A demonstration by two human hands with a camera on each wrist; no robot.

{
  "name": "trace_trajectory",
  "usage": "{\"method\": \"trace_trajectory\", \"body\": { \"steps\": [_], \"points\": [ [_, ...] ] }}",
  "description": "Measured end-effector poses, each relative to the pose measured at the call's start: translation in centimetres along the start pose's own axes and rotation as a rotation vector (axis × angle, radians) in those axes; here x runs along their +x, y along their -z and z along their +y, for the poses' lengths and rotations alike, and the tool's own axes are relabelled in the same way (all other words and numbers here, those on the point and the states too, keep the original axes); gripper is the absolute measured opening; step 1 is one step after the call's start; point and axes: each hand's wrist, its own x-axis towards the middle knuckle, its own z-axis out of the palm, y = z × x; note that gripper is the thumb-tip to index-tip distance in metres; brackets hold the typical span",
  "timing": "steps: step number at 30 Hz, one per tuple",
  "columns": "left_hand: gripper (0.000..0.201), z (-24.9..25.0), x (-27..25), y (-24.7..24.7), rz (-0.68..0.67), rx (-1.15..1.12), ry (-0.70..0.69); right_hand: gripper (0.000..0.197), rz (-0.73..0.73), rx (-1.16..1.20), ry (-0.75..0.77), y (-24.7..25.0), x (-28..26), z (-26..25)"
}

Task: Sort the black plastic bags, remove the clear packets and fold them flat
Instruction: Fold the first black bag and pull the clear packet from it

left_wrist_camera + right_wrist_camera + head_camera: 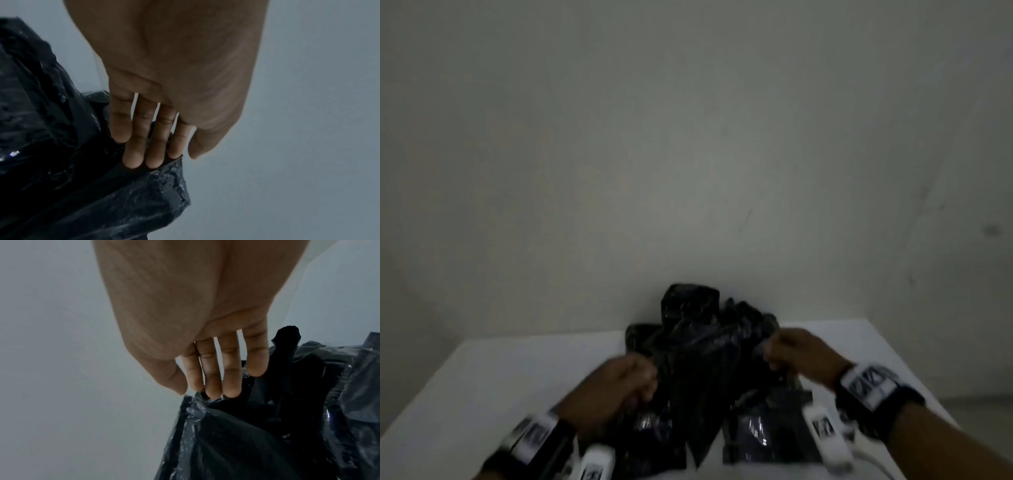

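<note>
A crumpled black plastic bag (698, 359) is held up between both hands over the white table (482, 394). My left hand (619, 383) grips the bag's left edge; in the left wrist view its fingers (141, 146) reach into the black plastic (123, 203). My right hand (798, 353) pinches the bag's right edge, and its fingertips (213, 386) hook into the bunched rim of the bag (236, 434). More black bags (767, 431) lie flat under it, with glossy clear film on them. No separate clear packet can be made out.
A plain grey wall (688, 137) rises right behind the table. The table's right edge (914, 370) drops off to a darker floor. Bare white tabletop lies left of the bags. The picture is dim and motion-blurred.
</note>
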Motion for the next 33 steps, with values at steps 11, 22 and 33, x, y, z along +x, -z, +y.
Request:
{"method": "trace_trajectory", "body": {
  "steps": [11, 22, 33],
  "points": [
    [0.032, -6.0, 5.4, -3.6, 0.393, -0.2, -0.026, 0.013, 0.109, 0.041, -0.003, -6.7, 5.7, 3.3],
    [0.03, -8.5, 3.8, -8.4, 0.386, -0.061, -0.238, 0.019, 0.228, 0.184, 0.18, -10.6, 2.4, 6.4],
    [0.031, -7.7, -1.6, -9.6, 0.453, -0.126, -0.384, 0.03, 0.36, 0.331, 0.423, -11.8, -4.2, 5.8]
  ]
}}
